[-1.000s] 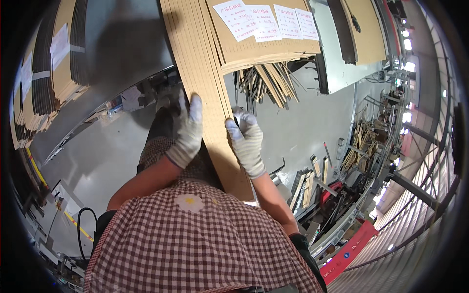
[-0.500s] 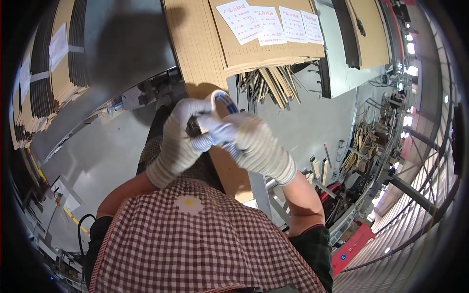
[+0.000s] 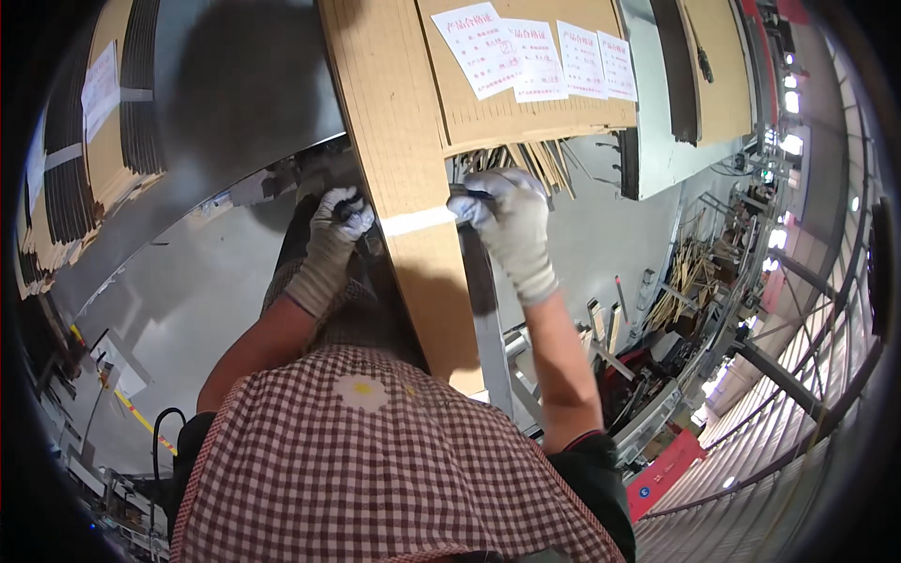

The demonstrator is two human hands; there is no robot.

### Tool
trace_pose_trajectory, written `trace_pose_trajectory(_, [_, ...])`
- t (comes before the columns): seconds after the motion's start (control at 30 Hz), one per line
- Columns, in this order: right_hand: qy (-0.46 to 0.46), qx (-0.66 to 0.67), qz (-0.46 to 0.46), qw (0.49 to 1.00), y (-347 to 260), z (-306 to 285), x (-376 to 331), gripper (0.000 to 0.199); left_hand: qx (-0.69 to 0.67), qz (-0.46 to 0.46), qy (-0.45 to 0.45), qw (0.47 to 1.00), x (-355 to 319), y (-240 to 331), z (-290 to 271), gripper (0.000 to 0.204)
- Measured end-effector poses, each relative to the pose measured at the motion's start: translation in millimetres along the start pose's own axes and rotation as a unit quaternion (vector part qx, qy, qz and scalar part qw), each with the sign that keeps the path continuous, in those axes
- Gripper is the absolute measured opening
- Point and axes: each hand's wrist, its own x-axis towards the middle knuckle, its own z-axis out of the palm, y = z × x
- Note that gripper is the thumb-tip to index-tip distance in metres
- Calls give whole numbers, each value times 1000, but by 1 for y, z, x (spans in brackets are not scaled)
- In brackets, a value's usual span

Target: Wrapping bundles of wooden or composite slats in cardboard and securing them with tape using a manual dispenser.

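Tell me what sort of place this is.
Most likely a factory workshop: a stack of long brown boards with white tape across it, a heap of narrow strips at right, and heavy beams beyond.

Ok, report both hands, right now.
Left hand: closed beside the board; whether it holds anything can't be told.
Right hand: closed at the right end of the tape; its hold is unclear.

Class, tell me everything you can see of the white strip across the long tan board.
The white strip is narrow, bright and slightly shiny, and looks like tape. It crosses the full visible width of the long tan board, nearly straight, rising slightly toward the right, and appears to lie flat. Its right end meets the gloved right hand; the gloved left hand is by its left end, though contact there is unclear.
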Motion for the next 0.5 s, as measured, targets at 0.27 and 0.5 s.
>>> trace_pose_trajectory(0.27, [84,-80,53,992,-95,67,-48,92,25,-173,-88,981,62,-163,-21,29])
trace_pose_trajectory(0.5, [75,-99,72,990,-96,74,-45,87,137,-131,-98,977,77,-170,5,32])
